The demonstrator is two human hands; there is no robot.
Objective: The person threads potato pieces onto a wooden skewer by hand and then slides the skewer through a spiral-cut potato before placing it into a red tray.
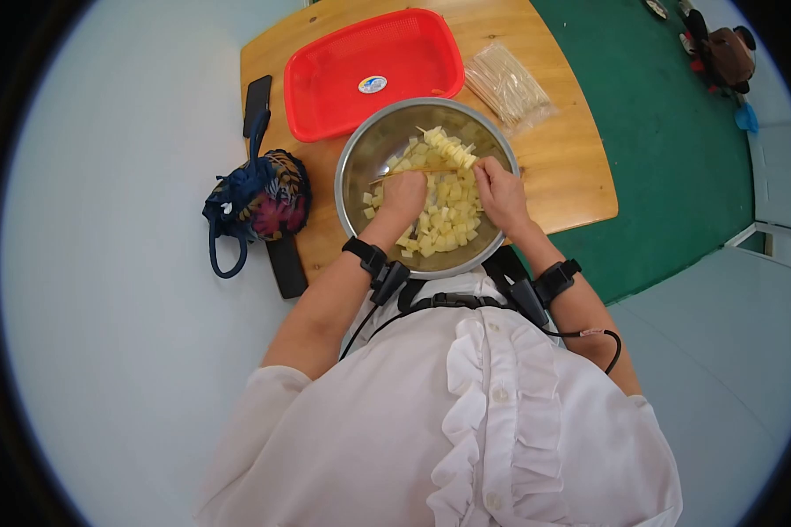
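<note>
A wide steel bowl point(351, 208) holds many pale yellow cubes point(444, 230). Inside its rim my left hand point(406, 195) is closed, with thin bamboo sticks point(439, 168) running out past its fingers on both sides. My right hand point(501, 191) pinches the near end of a skewer loaded with a row of pale pieces point(449, 147). That loaded skewer slants up and left over the cubes, its bare tip pointing away from me.
A red plastic basket point(325, 92) stands behind the bowl on the wooden table point(580, 176). To its right lies a clear packet of sticks point(510, 85). A patterned bag point(268, 198) sits at the left edge, near a dark phone-like slab point(257, 103) and another dark slab point(287, 265).
</note>
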